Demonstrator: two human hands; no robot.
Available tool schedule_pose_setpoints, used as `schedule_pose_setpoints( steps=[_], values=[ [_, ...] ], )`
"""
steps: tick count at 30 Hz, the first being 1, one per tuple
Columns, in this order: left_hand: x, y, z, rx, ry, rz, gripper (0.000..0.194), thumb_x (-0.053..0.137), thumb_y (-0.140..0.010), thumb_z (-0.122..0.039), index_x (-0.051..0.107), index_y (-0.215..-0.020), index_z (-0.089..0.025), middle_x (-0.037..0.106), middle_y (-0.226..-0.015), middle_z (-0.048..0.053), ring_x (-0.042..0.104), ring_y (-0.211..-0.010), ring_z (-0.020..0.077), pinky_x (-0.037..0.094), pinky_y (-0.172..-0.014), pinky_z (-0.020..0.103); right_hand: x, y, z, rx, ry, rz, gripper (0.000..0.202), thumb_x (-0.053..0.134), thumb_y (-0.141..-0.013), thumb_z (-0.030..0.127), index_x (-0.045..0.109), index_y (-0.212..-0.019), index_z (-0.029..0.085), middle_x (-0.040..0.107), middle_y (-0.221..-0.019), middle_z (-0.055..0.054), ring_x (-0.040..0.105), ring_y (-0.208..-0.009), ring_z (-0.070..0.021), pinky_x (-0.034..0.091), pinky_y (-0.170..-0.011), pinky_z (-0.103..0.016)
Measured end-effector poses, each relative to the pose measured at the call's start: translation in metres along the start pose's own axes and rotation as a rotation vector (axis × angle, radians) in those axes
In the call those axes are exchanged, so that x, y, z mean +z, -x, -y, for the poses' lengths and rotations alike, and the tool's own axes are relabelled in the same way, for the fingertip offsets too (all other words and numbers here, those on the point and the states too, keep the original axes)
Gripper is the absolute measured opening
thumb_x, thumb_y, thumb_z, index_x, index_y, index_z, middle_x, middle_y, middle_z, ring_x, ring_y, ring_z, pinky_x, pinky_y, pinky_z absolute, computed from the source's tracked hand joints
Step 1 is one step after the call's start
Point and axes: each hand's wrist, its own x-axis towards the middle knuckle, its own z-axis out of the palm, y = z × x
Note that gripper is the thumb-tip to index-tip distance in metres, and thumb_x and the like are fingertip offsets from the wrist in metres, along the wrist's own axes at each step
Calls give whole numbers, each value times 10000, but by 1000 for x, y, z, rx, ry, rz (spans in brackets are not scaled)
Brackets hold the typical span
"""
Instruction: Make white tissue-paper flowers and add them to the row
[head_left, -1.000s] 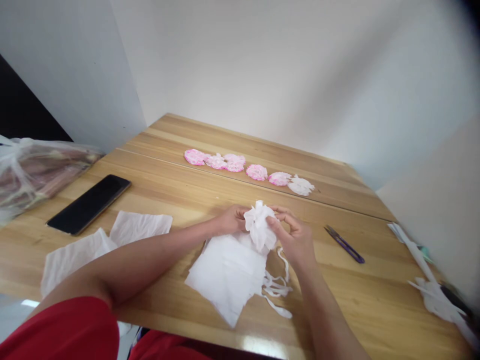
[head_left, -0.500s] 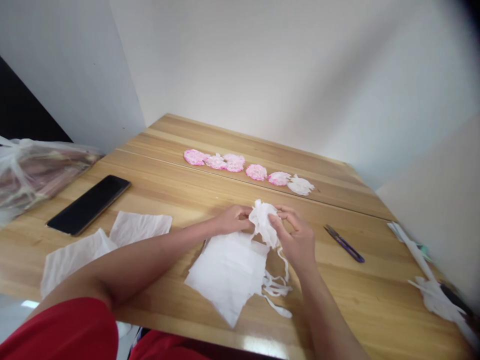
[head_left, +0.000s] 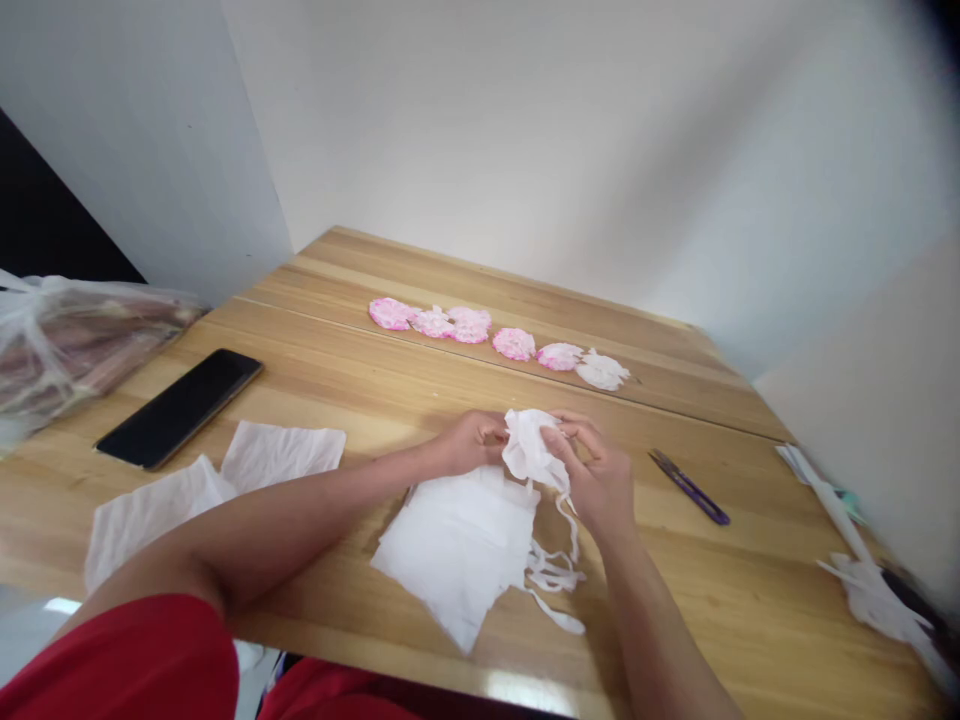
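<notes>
A ruffled white tissue paper flower is held up between my two hands, over the table. My left hand pinches it from the left, low down; part of that grip is hidden behind the ruffles. On the other side, my right hand has its thumb on the front and its fingers behind the edge. Below lies a stack of white tissue sheets, and thin white paper strips curl at its right side.
Several pink and white paper flowers lie in a row at the back. Purple thread snips rest at the right. At the left are loose tissue sheets, a black phone and a filled clear plastic bag. White scraps lie at the right edge.
The white paper flower has tilted and dropped slightly in my hands, its ruffles now shaped differently. Both hands stay nearly in place, the right a touch lower.
</notes>
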Motion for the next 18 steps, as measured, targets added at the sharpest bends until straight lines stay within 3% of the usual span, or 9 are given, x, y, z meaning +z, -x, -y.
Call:
schedule_pose_setpoints(
  steps=[4, 10, 13, 18],
  values=[
    [1, 0, 0, 75, -2, -36, 297, 696, -762, -397, 688, -672, -114, 723, -768, 61, 627, -757, 156, 467, -729, 233, -5, 0, -3, 22, -70, 28, 201, 609, -871, 378, 673, -771, 216, 715, -1018, -75, 654, -972, -230, 481, -885, -391],
    [-1, 0, 4, -12, 55, -138, 222, 714, -708, -329, 676, -691, -111, 692, -730, 31, 576, -674, 120, 441, -662, 216, -15, -1, 4, -350, -40, 70, 172, 560, -907, 284, 669, -1037, 251, 649, -1216, -82, 550, -1181, -255, 392, -1025, -475],
    [-1, 0, 5, -16, 52, -154, 180, 675, -721, -290, 686, -727, -110, 688, -730, 27, 569, -678, 116, 433, -657, 210, -13, -2, 8, -463, 41, 78, 166, 634, -855, 238, 680, -1015, 250, 653, -1204, -85, 541, -1184, -272, 397, -1022, -497],
    [-1, 1, 9, 42, 20, -143, 160, 649, -750, -248, 667, -678, -107, 661, -678, 19, 546, -629, 104, 426, -620, 201, -8, -3, 4, -438, 122, 86, 64, 632, -851, 177, 674, -852, 225, 662, -1174, -92, 543, -1173, -264, 427, -993, -484]
  ],
)
